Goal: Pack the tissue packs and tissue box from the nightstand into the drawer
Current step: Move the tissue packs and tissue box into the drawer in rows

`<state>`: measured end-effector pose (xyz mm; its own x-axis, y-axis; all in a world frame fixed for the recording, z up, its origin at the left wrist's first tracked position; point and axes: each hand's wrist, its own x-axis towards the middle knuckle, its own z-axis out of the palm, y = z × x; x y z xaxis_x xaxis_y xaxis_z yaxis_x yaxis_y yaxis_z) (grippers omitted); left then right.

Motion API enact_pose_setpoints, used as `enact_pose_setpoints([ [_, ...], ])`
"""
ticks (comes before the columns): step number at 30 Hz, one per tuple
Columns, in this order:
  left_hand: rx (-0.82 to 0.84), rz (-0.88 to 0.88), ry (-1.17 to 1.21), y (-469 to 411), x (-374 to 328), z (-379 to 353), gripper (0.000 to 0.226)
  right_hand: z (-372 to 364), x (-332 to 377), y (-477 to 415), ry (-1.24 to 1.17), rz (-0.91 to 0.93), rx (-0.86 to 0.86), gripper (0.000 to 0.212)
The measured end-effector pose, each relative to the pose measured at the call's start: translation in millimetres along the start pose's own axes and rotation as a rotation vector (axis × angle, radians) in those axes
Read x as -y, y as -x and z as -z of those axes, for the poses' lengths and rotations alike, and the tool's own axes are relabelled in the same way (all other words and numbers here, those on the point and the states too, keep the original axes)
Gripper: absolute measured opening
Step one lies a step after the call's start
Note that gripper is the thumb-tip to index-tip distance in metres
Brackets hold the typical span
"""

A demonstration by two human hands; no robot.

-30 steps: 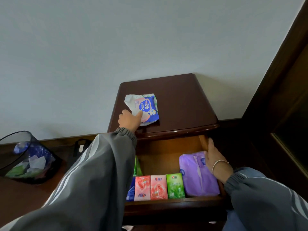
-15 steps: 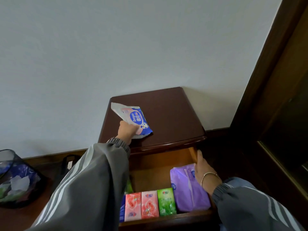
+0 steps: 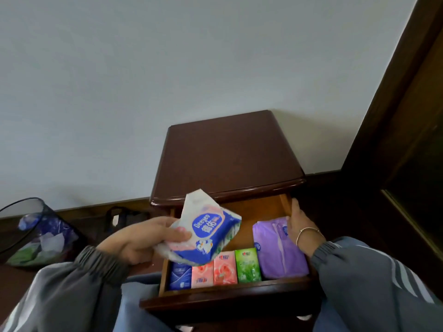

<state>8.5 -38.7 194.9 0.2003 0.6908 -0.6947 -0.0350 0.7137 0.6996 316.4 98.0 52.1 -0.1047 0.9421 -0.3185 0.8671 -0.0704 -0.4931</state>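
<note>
dark wood nightstand (image 3: 227,159), drawer (image 3: 227,300) open: purple pack (image 3: 279,256) right, four small packs (image 3: 225,270) along front.

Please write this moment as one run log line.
left hand: grips blue-and-white tissue pack over open drawer | right hand: rests on purple pack inside drawer | small packs: in row at drawer front

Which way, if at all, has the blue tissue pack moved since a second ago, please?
Yes: the left hand has lifted the blue tissue pack off the nightstand top toward the drawer.
</note>
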Motion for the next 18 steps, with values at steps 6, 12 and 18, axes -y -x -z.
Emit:
enact_pose_setpoints([
  [6,-0.151,0.24,0.162,-39.0,30.9,-26.0,0.015,1.1,1.4,1.9,0.004,0.007,-0.003,0.065],
  [12,-0.321,0.14,0.261,-87.6,27.9,-33.9,0.017,0.6,3.8,3.8,0.021,-0.009,-0.003,0.071],
  [18,-0.571,-0.032,0.018,-111.6,38.1,-47.3,0.036,-0.6,2.2,2.2,0.031,-0.01,-0.014,0.068],
])
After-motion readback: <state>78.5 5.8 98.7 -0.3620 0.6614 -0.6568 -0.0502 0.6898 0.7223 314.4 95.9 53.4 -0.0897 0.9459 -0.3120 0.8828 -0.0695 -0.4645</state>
